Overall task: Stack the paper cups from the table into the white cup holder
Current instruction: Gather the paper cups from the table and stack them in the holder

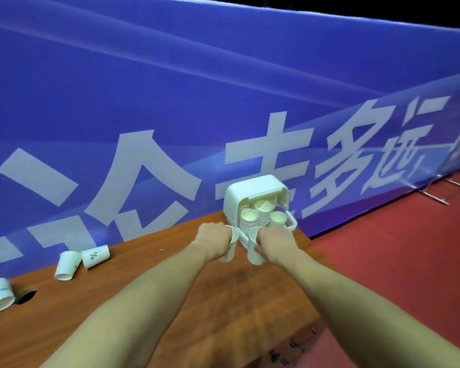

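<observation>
Paper cups: left hand (215,241) and right hand (272,241) each grip one just before the white cup holder (252,189); squeezing could crush rims, jamming stacks.

Both bare forearms reach forward from the bottom edge, converging toward the middle. The left hand (215,241) is seen from the back, knuckles up, fingers curled round a white paper cup (231,245). The right hand (272,241) lies just beside it, likewise knuckles up, gripping a second white paper cup (254,248). Wrists are straight and level.
</observation>
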The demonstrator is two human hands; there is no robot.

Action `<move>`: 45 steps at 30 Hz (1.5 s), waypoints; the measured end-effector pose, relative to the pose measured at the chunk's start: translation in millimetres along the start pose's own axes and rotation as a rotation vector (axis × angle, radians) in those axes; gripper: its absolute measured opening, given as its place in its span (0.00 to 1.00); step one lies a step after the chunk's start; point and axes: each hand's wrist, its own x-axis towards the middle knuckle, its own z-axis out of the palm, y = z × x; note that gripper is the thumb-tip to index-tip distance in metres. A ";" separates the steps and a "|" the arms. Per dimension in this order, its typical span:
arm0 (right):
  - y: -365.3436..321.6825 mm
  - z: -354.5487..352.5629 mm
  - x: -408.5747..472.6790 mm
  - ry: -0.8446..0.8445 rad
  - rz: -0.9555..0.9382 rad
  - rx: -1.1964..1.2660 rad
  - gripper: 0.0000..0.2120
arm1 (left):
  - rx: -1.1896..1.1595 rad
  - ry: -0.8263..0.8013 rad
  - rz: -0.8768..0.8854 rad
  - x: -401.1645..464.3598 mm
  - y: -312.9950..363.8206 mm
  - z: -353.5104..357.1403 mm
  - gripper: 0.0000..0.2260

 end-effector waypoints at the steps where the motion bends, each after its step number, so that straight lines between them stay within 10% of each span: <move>1: 15.1 0.0 -6.6 0.002 0.027 0.004 0.12 | 0.002 0.007 0.026 5.9 14.0 -4.6 0.10; 26: 276.8 31.9 44.4 -0.054 0.321 0.082 0.08 | 0.051 0.036 0.353 236.6 211.7 -30.6 0.09; 45: 283.8 39.7 215.0 -0.032 -0.035 0.044 0.07 | -0.079 -0.009 -0.042 319.6 149.6 0.6 0.08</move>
